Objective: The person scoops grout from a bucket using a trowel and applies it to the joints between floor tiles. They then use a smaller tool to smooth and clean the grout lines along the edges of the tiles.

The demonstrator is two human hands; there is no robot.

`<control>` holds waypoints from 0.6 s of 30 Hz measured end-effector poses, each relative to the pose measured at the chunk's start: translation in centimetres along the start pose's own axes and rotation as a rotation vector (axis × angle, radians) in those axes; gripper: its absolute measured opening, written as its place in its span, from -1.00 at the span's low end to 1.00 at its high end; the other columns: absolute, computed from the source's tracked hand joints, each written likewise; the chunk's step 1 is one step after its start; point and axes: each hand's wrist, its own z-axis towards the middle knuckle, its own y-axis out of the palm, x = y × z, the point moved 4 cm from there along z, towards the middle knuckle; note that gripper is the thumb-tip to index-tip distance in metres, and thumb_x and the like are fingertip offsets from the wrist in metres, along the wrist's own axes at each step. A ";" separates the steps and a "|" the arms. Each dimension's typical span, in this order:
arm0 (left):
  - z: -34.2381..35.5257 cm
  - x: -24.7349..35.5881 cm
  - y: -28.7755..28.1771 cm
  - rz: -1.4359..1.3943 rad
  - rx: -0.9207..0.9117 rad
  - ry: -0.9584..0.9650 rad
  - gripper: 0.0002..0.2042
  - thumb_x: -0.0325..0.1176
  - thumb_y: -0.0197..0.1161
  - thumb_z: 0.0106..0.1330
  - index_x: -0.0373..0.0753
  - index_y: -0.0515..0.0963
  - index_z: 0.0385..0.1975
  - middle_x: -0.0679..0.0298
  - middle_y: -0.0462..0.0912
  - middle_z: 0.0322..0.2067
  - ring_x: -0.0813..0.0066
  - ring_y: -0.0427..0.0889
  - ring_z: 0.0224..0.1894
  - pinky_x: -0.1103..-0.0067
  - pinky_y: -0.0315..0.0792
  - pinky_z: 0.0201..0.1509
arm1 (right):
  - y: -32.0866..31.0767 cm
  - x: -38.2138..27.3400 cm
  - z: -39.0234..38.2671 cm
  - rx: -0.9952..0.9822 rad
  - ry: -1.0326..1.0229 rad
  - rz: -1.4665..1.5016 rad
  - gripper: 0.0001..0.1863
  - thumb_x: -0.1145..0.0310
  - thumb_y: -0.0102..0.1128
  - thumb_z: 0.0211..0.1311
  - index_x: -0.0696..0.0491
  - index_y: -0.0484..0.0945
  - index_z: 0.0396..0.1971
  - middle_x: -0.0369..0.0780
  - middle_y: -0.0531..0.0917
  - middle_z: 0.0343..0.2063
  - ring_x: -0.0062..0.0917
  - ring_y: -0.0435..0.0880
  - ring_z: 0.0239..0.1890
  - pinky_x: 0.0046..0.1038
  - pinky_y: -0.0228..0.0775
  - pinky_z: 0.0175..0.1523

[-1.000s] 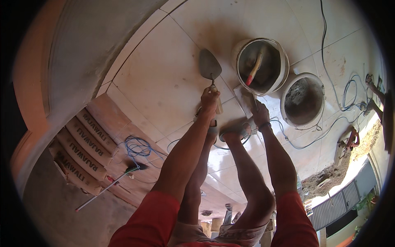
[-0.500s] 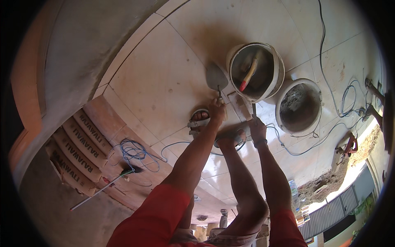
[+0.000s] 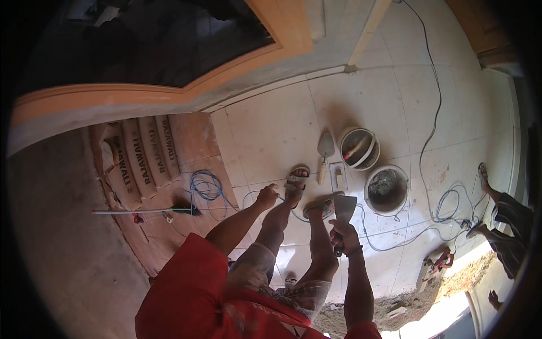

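In my right hand (image 3: 345, 236) is a wide-bladed putty knife (image 3: 345, 207), its blade pointing away from me above my sandalled foot. My left hand (image 3: 267, 196) hangs in the air left of my legs with its fingers curled; whether it holds anything small is hidden. A pointed trowel (image 3: 326, 146) lies on the tiles beyond my feet, apart from both hands. Beside it lies a flat float (image 3: 339, 176) with a block-like handle. A bucket (image 3: 343, 153) contains a tool with a pale, red-tipped handle (image 3: 354, 149).
A round tub (image 3: 370, 200) with grey mortar stands right of the float. Stacked paper sacks (image 3: 137, 161), coiled blue cable (image 3: 206, 185) and a broom (image 3: 141, 211) are at left. Black cable (image 3: 433, 113) crosses the floor. Another person's legs (image 3: 505, 217) and a red-handled tool (image 3: 444, 260) are at right.
My left hand has let go of the trowel, which now lies on the floor, and has drawn back. My right hand has lifted the putty knife toward me. The view has shifted back and turned.
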 end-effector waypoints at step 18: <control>-39.4 -9.8 1.0 -0.857 0.362 -0.580 -0.70 -0.29 0.29 0.19 -0.25 0.55 -0.12 0.24 0.55 -0.66 0.46 0.53 -0.67 0.52 0.39 -0.67 | -16.9 -7.1 -14.6 0.460 0.298 -0.910 -0.70 0.33 0.11 0.23 0.24 0.45 -0.15 0.03 0.62 -0.57 -0.26 0.52 -0.74 -0.18 0.43 -0.64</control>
